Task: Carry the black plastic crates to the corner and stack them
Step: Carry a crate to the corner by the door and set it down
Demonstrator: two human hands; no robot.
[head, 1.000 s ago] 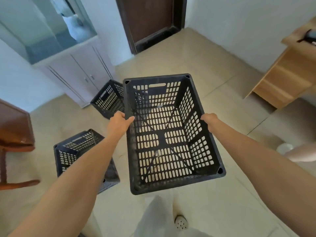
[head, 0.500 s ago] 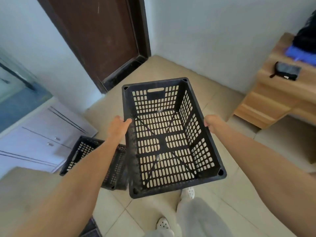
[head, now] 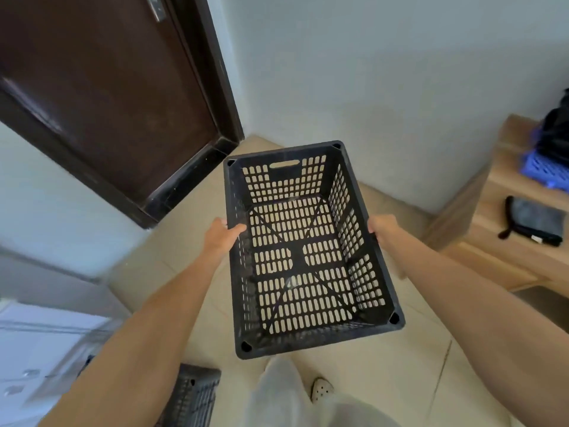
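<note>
An empty black plastic crate (head: 303, 266) with slotted walls and floor hangs in the air in front of me, long side pointing away. My left hand (head: 222, 237) grips its left rim and my right hand (head: 383, 231) grips its right rim, both near the middle of the long sides. A second black crate (head: 194, 396) lies on the tiled floor at the bottom left, partly hidden behind my left forearm. The room corner lies just beyond the held crate, where the wall meets the door frame.
A dark wooden door (head: 101, 97) stands at the upper left. A wooden desk (head: 505, 241) at the right carries a black pouch (head: 535, 221) and a blue basket (head: 545, 167). A white cabinet (head: 40, 349) is at the lower left. My legs and a white shoe (head: 321, 389) show below.
I have walked and turned toward the corner with the crate held in both hands. The floor crates have slid down and out of view; the door and desk now loom closer.
</note>
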